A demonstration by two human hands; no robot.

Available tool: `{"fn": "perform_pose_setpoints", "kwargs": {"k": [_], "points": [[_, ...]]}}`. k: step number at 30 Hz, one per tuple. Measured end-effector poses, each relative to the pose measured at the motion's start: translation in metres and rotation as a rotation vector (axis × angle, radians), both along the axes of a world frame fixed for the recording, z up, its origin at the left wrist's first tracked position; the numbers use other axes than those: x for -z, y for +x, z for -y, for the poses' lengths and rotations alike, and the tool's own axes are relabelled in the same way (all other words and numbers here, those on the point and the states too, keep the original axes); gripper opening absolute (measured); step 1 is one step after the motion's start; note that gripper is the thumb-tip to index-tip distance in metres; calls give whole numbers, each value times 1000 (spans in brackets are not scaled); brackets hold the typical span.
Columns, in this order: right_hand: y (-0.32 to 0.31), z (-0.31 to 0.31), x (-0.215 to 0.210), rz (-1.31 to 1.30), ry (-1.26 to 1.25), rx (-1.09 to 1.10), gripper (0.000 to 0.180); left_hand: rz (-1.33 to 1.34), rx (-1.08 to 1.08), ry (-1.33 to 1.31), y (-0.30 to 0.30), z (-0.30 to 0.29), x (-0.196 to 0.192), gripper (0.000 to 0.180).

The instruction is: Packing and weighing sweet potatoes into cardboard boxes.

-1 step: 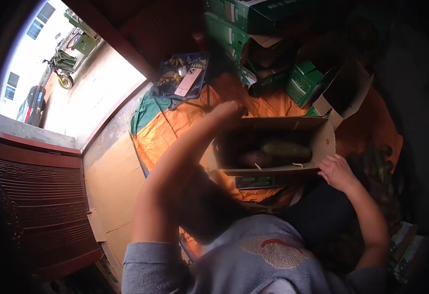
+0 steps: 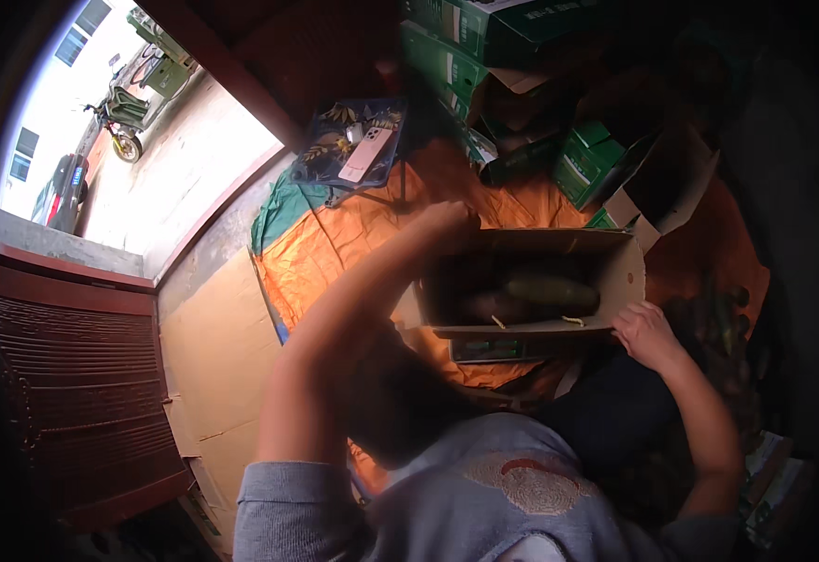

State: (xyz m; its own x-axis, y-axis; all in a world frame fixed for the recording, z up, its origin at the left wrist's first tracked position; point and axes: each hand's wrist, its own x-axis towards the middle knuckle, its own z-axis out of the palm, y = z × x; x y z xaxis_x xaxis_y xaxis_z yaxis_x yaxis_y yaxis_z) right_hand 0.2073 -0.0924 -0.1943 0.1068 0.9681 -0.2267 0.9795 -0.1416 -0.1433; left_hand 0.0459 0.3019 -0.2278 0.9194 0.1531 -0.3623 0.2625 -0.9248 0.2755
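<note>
An uncovered cardboard box (image 2: 522, 330) sits in front of me, its long side toward my body. Inside lie a long, dull green gourd-like vegetable (image 2: 550, 288) and a browner one (image 2: 498, 305), both in shadow. My left hand (image 2: 451, 223) is closed at the box's far left corner, its fingertips partly lost in the dark. At the near right corner, my right hand (image 2: 648, 335) has its fingers bent over the cardboard edge. Two small pale twisted ties (image 2: 573, 321) show at the near rim.
An orange sheet (image 2: 325, 248) spreads under the box. Beyond stand green cartons (image 2: 587, 164) and a small table (image 2: 320, 169) bearing a pink phone (image 2: 367, 155). Many long vegetables (image 2: 723, 328) lie at the right. Flattened cardboard (image 2: 217, 351) and a doorway are on the left.
The whole view has shifted very slightly, so things sit a little further right. Both hands stay at the same corners of the box.
</note>
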Motion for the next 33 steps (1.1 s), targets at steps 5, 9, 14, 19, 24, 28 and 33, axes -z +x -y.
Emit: {"fn": "perform_pose_setpoints", "kwargs": {"k": [5, 9, 14, 19, 24, 28, 33], "points": [[6, -22, 24, 12, 30, -53, 10, 102, -4, 8, -8, -8, 25, 23], [3, -61, 5, 31, 52, -90, 8, 135, -39, -7, -20, -29, 25, 23], [-10, -120, -49, 131, 56, -147, 8, 8, -50, 66, -31, -72, -20, 24], [-23, -190, -95, 150, 144, -233, 7, 86, -144, 179, -66, -122, -83, 25], [-56, -262, -144, 222, 232, -356, 7, 263, -272, 270, -146, -175, -121, 25], [-109, -313, -163, 294, 317, -520, 6, 333, -377, 342, -247, -188, -135, 21], [-195, -357, -127, 182, 295, -719, 6, 242, -598, 329, -388, -163, -125, 20]]}}
